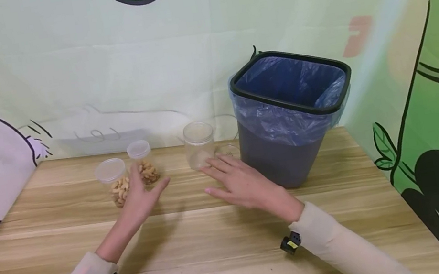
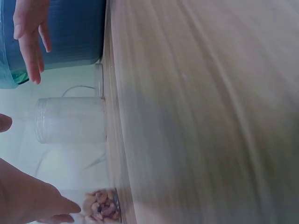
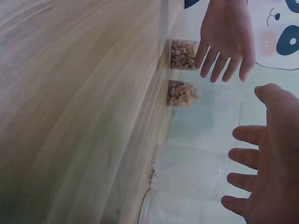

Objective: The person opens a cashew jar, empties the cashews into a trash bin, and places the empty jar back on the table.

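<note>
Two clear lidded jars stand at the back left of the table: one with cashews (image 1: 120,190), one with walnut-like pieces (image 1: 149,172). My left hand (image 1: 143,199) hovers just in front of them, fingers spread and holding nothing. To their right stands a clear jar (image 1: 199,147) without nuts; in the right wrist view a few crumbs show at the base of this jar (image 3: 189,172). A round clear lid-like piece (image 1: 228,149) lies beside it, partly hidden by my right hand (image 1: 246,183). That hand is stretched out with straight fingers, also holding nothing.
A grey bin (image 1: 280,160) with a blue liner bag stands at the back right, close to my right hand. A cartoon-printed cloth (image 1: 82,72) hangs behind the wooden table (image 1: 206,265).
</note>
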Motion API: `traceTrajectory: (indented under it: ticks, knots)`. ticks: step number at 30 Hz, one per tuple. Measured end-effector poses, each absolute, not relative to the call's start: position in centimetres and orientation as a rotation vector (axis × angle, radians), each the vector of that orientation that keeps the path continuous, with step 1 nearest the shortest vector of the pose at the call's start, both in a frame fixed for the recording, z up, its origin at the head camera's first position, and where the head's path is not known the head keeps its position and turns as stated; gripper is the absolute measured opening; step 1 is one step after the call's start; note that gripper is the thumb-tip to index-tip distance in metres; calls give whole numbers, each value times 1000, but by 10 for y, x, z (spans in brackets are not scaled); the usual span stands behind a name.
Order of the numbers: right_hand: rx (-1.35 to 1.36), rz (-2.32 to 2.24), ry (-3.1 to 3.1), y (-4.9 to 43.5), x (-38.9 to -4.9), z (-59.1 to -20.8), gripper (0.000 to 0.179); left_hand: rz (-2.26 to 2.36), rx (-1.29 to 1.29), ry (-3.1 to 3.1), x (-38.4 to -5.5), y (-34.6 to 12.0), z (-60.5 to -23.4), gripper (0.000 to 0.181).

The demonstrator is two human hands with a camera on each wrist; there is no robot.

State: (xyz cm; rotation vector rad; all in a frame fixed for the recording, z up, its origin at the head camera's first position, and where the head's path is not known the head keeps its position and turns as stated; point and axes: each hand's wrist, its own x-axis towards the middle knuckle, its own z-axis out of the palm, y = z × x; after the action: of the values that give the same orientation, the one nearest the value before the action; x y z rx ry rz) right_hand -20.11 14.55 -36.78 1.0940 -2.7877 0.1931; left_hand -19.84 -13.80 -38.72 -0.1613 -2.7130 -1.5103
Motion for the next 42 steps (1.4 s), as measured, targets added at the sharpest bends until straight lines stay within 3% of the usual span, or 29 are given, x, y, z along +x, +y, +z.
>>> traceTrajectory:
  ticks: [17,27,42]
  knots:
    - [1107,265,-2847,132,-202,-362,66,-1661,312,-2222,-259,-109,-412,116]
    - [1100,296,-2847,133,-204,-363,66,-1710,547,-1956,-298,-109,-417,108]
    - [1081,338,-2864,134,-206,-363,65,-1677,615,-1818,-320,-110,-422,69]
